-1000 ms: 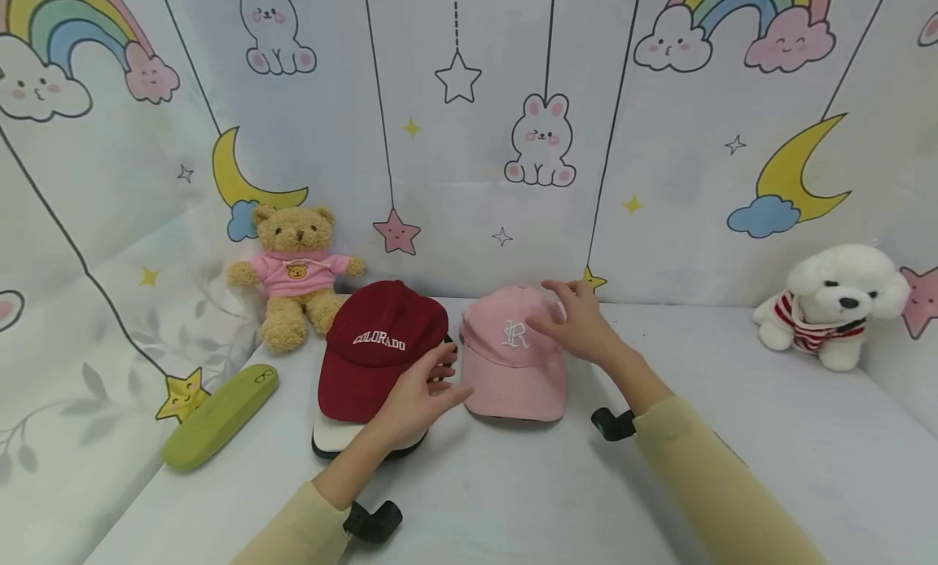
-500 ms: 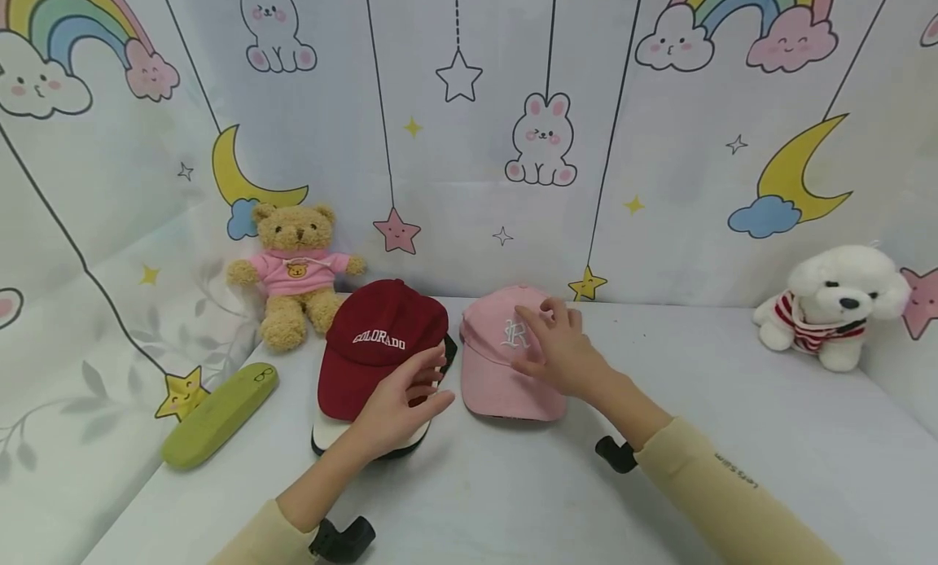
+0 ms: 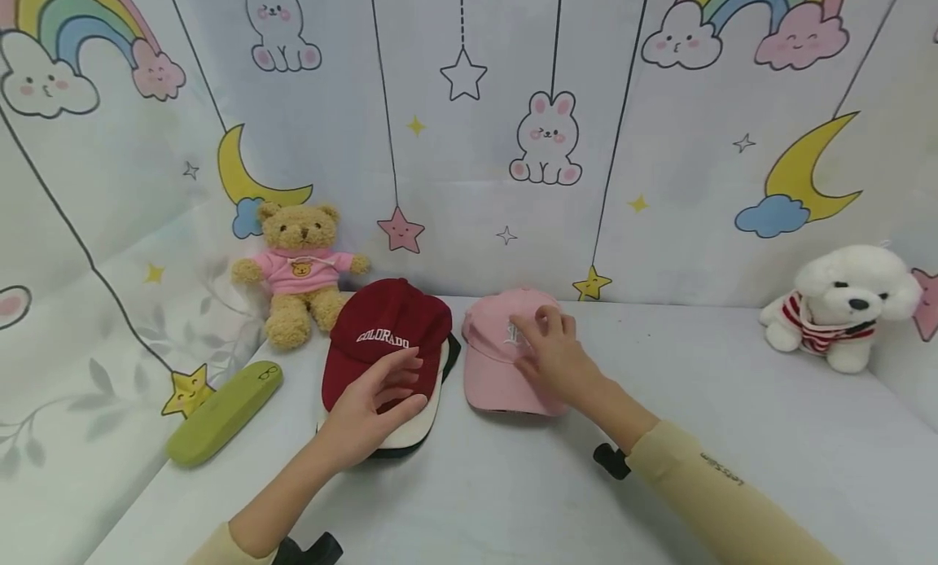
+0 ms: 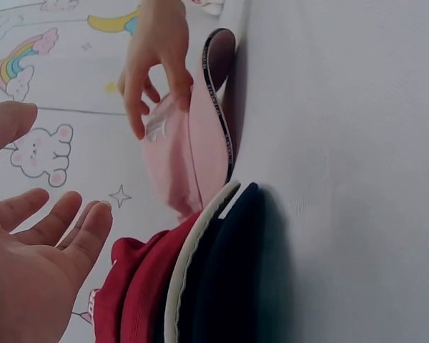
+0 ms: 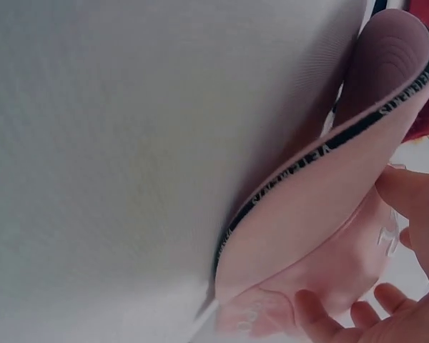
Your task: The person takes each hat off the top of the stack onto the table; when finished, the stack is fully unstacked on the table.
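Observation:
A pink baseball cap [image 3: 493,378] with an embroidered letter lies at the middle of the table. My right hand [image 3: 560,357] bends over its front, thumb and fingers spread on the crown and holding it. Lettering runs along the black edge band [image 5: 322,153] of its brim in the right wrist view. To its left lies a stack of caps: a dark red COLORADO cap [image 3: 377,317] on top, a cream brim [image 3: 425,414] below and a dark one [image 4: 232,279] lowest. My left hand [image 3: 366,414] hovers in front of the red cap, fingers loosely bent, palm holding nothing.
A teddy bear [image 3: 302,260] in a pink top sits behind the stack. A green glasses case [image 3: 223,414] lies at the left table edge. Far right sits a white toy dog [image 3: 843,304]. A patterned cloth [image 3: 469,158] hangs along the back.
My left hand has drawn back down and left, across the red cap. My right hand has come from the pink cap's right side onto its front, and the crown sits slightly lower.

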The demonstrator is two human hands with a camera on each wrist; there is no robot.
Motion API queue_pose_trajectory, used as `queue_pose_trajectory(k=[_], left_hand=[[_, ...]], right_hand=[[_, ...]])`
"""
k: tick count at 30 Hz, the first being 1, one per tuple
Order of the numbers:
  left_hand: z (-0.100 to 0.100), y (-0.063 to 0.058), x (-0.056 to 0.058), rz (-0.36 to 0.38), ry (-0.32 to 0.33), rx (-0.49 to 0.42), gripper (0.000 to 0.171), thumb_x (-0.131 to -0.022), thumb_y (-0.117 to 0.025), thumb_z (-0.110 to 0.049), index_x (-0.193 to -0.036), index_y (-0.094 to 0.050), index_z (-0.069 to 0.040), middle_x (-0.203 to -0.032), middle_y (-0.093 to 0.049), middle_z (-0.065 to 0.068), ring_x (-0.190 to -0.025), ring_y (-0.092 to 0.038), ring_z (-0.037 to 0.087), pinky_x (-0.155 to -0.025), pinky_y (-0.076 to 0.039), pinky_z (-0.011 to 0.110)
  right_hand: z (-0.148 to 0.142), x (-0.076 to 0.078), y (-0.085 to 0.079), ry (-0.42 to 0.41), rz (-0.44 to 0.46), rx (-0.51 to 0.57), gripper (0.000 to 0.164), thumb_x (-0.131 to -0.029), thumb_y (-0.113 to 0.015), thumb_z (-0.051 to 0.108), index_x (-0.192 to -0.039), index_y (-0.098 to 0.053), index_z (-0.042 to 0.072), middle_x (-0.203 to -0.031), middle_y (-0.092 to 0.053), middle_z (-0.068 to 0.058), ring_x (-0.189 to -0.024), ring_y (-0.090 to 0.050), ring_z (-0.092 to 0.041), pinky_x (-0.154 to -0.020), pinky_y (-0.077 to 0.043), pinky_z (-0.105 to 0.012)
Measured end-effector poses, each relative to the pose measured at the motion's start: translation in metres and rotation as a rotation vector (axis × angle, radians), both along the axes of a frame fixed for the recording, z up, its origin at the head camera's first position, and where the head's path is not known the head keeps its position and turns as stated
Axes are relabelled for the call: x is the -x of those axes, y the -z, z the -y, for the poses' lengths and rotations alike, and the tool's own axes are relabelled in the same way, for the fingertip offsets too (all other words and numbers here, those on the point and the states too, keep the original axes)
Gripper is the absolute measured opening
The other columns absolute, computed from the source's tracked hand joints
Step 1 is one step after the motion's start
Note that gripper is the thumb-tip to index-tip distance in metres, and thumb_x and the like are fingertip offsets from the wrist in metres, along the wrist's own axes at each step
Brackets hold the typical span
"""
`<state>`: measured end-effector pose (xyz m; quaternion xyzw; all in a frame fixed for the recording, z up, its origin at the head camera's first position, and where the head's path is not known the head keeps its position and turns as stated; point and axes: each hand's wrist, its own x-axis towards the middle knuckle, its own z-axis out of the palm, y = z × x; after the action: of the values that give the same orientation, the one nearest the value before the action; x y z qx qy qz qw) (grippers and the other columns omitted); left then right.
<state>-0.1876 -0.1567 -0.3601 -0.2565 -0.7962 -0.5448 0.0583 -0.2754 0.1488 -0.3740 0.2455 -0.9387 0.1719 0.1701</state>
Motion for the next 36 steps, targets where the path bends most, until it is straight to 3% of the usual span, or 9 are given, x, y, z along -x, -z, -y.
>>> queue_pose_trajectory(k=[5,11,16,31,36], left_hand=[[0.01,0.002,-0.003,0.014,-0.025,0.0,0.057,-0.095,-0.071,-0.011,-0.146,-0.047,-0.002,-0.136,-0.055,0.018,-0.121,-0.056,0.035,-0.099,-0.049,0.035],[0.026,0.006,-0.003,0.044,-0.08,0.014,0.056,-0.096,-0.071,-0.011,-0.145,-0.046,-0.001,-0.136,-0.055,0.018,-0.121,-0.056,0.035,-0.096,-0.049,0.025],[0.034,0.007,-0.006,0.06,-0.136,0.02,0.053,-0.097,-0.07,-0.011,-0.144,-0.048,0.0,-0.134,-0.056,0.016,-0.119,-0.057,0.032,-0.095,-0.048,0.021],[0.049,0.01,-0.007,0.095,-0.222,0.028,0.051,-0.099,-0.067,-0.014,-0.144,-0.047,0.0,-0.133,-0.057,0.017,-0.119,-0.057,0.031,-0.093,-0.047,0.017],[0.053,0.011,-0.006,0.084,-0.255,0.046,0.052,-0.099,-0.068,-0.015,-0.144,-0.047,0.0,-0.132,-0.057,0.017,-0.119,-0.057,0.032,-0.092,-0.048,0.017]], right_hand=[[0.002,0.003,0.003,-0.002,-0.016,0.013,0.055,-0.094,-0.075,0.018,-0.142,-0.048,0.016,-0.134,-0.036,-0.023,-0.121,-0.035,-0.049,-0.074,-0.056,-0.051],[0.006,0.008,0.003,-0.009,-0.034,0.015,0.053,-0.094,-0.074,0.016,-0.141,-0.051,0.012,-0.134,-0.037,-0.025,-0.122,-0.036,-0.05,-0.073,-0.057,-0.052],[0.009,0.012,0.003,0.01,-0.011,0.005,0.053,-0.095,-0.072,0.017,-0.143,-0.049,0.012,-0.135,-0.036,-0.024,-0.124,-0.034,-0.05,-0.077,-0.056,-0.053],[0.01,0.025,0.0,0.027,0.056,-0.002,0.053,-0.099,-0.067,0.019,-0.148,-0.046,0.014,-0.141,-0.033,-0.024,-0.129,-0.031,-0.047,-0.085,-0.053,-0.056],[0.01,0.026,-0.003,0.008,-0.016,-0.04,0.053,-0.097,-0.071,0.02,-0.144,-0.049,0.011,-0.135,-0.039,-0.025,-0.121,-0.041,-0.046,-0.09,-0.05,-0.057]])
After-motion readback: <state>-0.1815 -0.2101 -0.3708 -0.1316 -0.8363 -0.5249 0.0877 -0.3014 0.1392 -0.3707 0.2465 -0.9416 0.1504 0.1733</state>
